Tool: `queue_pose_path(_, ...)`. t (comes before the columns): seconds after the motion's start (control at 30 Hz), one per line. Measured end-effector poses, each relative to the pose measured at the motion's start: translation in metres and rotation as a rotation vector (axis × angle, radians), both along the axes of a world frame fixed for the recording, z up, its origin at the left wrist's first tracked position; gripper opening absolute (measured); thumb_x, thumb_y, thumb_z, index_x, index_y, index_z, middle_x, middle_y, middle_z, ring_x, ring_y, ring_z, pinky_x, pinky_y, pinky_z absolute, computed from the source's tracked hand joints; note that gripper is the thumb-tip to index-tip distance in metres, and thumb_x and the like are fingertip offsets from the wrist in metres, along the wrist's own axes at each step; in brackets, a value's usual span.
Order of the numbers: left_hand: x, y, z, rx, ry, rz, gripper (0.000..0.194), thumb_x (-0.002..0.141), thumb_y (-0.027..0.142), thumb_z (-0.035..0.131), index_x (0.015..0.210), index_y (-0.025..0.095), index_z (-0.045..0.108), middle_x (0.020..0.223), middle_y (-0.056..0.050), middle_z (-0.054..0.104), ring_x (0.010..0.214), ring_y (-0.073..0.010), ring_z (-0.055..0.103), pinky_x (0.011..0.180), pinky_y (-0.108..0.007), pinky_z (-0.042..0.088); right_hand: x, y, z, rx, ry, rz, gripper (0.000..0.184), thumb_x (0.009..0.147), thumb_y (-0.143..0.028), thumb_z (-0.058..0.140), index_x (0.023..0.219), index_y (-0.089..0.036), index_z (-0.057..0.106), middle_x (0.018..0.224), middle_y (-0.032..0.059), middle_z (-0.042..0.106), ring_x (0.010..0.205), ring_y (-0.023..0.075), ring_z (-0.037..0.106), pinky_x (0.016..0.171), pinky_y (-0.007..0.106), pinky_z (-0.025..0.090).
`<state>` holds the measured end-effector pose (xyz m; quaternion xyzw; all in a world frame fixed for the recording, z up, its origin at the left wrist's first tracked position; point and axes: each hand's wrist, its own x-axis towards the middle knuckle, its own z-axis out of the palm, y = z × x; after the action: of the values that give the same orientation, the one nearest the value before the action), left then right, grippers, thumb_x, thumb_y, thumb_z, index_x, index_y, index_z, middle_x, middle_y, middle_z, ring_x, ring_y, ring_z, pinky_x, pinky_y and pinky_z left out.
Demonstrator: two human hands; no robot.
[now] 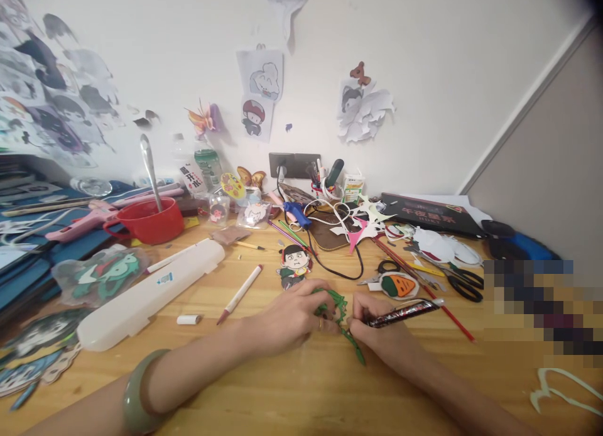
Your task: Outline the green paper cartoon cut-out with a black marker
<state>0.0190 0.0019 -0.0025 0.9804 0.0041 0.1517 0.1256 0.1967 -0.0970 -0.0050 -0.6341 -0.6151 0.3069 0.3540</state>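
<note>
Marking or tracing, by appearance: two bare hands at a green leaf-like cutout, which lies on the wooden table, just nearer the wearer than the black-haired figure cutout and a little to its right.

Left hand: fingers bent and nearly closed over the green piece, holding it; whether the thumb pinches or only presses is hidden.

Right hand: thumb and fingers closed round a dark patterned pen, its barrel slanting rightward. Tip contact: cannot be told.

Handling, as judged: left fingers best kept close to the working spot, pressing flat, since so slim a tail could bend or swivel; pen strokes short and light, drawn away from those fingers.

Also listed, by the figure cutout: carrot cutout, to the right; white-barrelled marker, left and nearer; white cap, farther left; red mug, well left and beyond.
</note>
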Motion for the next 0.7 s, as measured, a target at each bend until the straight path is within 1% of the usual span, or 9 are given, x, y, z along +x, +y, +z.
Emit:
queue_pose_path(0.13, -0.0003, 0.0001, 0.0009, 0.003, 0.019, 0.010, 0.052, 0.070, -0.003, 0.042, 0.110, 0.027, 0.058, 0.107, -0.002, 0.052, 0.111, -0.0228, 0.036, 0.093, -0.036, 0.035, 0.0001, -0.0007, 0.0002, -0.003, -0.011, -0.003, 0.023, 0.067, -0.011, 0.046, 0.055, -0.021, 0.030, 0.051, -0.0068, 0.032, 0.051, 0.0096, 0.031, 0.048, 0.023, 0.022)
queue_pose_path(0.27, 0.0000, 0.0001, 0.0020, 0.009, 0.038, 0.021, 0.041, 0.072, -0.001, 0.042, 0.100, 0.023, 0.062, 0.108, -0.003, 0.051, 0.111, -0.0236, 0.036, 0.094, -0.035, 0.034, -0.0001, -0.0005, 0.0009, 0.002, -0.017, -0.001, 0.022, 0.065, -0.009, 0.045, 0.055, -0.021, 0.030, 0.052, -0.0065, 0.034, 0.051, 0.0098, 0.032, 0.048, 0.024, 0.022)
queue_pose_path(0.47, -0.0003, -0.0002, 0.0036, 0.007, 0.047, 0.014, 0.046, 0.075, 0.000, 0.043, 0.109, 0.027, 0.058, 0.107, -0.003, 0.051, 0.112, -0.0236, 0.034, 0.095, -0.036, 0.034, -0.0016, -0.0012, 0.0036, 0.004, -0.001, -0.005, 0.021, 0.065, -0.009, 0.045, 0.055, -0.021, 0.030, 0.051, -0.0067, 0.034, 0.051, 0.0094, 0.032, 0.048, 0.023, 0.023)
queue_pose_path(0.7, -0.0003, -0.0011, 0.0062, 0.019, 0.034, 0.009, 0.039, 0.081, 0.004, 0.041, 0.108, 0.026, 0.059, 0.107, -0.005, 0.052, 0.111, -0.0251, 0.035, 0.092, -0.038, 0.036, -0.0023, 0.0008, 0.0042, 0.020, 0.025, 0.012, 0.021, 0.065, -0.009, 0.045, 0.054, -0.020, 0.030, 0.051, -0.0067, 0.034, 0.050, 0.0092, 0.032, 0.047, 0.023, 0.022)
